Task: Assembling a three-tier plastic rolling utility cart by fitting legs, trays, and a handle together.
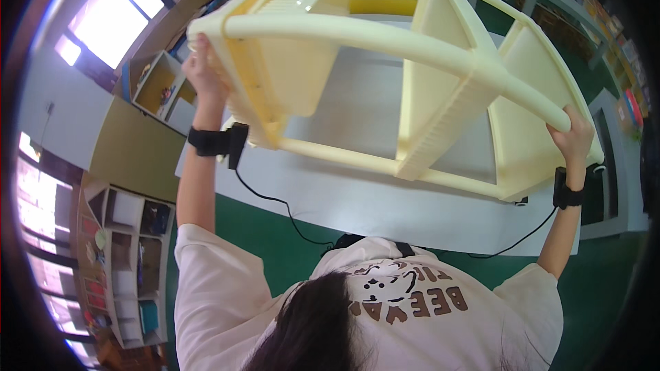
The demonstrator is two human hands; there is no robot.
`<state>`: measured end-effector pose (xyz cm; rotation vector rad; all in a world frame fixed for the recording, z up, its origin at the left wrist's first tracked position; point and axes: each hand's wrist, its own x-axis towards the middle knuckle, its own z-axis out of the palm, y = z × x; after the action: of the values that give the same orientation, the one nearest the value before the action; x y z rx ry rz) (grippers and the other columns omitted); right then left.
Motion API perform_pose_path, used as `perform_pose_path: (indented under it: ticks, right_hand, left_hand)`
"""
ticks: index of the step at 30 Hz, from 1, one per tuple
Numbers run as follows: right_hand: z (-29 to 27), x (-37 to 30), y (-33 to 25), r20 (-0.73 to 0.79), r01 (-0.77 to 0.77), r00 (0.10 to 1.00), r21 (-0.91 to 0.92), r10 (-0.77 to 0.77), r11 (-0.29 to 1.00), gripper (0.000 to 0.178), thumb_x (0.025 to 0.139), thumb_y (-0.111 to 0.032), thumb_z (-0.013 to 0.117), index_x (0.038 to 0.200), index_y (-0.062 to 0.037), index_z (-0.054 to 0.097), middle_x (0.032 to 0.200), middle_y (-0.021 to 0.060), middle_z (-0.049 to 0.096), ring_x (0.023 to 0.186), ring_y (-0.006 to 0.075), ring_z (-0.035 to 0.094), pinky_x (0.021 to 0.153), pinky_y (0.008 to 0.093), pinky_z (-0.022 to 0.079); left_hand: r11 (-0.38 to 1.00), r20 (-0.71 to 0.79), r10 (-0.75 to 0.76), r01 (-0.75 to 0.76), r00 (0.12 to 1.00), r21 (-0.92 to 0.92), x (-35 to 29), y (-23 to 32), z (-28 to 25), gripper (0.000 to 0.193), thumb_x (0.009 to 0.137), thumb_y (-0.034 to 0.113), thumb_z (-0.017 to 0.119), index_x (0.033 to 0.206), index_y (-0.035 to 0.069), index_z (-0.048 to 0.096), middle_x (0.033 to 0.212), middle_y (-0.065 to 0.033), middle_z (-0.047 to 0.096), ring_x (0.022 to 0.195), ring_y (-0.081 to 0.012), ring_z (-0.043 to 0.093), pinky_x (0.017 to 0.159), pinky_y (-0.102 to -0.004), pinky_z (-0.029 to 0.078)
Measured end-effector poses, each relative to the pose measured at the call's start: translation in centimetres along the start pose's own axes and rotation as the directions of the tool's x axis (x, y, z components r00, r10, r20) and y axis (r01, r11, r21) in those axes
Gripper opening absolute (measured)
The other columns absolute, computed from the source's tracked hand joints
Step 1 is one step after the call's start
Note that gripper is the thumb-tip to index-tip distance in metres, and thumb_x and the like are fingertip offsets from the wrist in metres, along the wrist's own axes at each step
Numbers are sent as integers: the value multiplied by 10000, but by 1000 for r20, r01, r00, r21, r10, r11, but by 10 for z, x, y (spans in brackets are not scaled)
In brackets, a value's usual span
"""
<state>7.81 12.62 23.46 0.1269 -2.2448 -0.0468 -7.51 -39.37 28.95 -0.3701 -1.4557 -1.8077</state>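
Observation:
A large pale-yellow plastic shelf cart (440, 130) with round rails and several tiers lies tilted on its side over the white table (289, 189). Small dark caster wheels (522, 201) show at its right end. My left hand (206, 79) is closed on the cart's left end, near the upper corner; some of its fingers are hidden behind the plastic. At the other end, my right hand (574, 139) wraps around the tubular rail near the wheels. Whether the cart rests on the table or hangs just above it, I cannot tell.
Each wrist wears a black strap, and thin black cables (289, 209) run from them to my body. A shelf unit (130, 268) stands on the left. Grey tables (612, 158) are at the right, over a green floor (240, 254). Bright windows line the left side.

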Motion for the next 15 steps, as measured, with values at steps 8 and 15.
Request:
perform_pose_path:
  ticks: [8,15]
  right_hand:
    - [8,6,7,125,160,980,-17,-157,987,255,588,-246,624,618,-50,463,551,141,466,528,318,481,452,378,360]
    - [9,4,14,221,152,964,-1,-148,988,264,574,-224,618,592,-43,426,517,142,433,505,322,458,444,384,340]
  left_hand:
    - [995,-171,-23,39,985,87,-73,-55,-38,305,792,297,534,693,9,553,591,40,484,521,-29,392,458,-183,294]
    - [976,-85,-111,125,990,180,-92,-78,-48,378,767,356,554,712,-18,542,589,36,486,523,-28,392,443,-182,304]
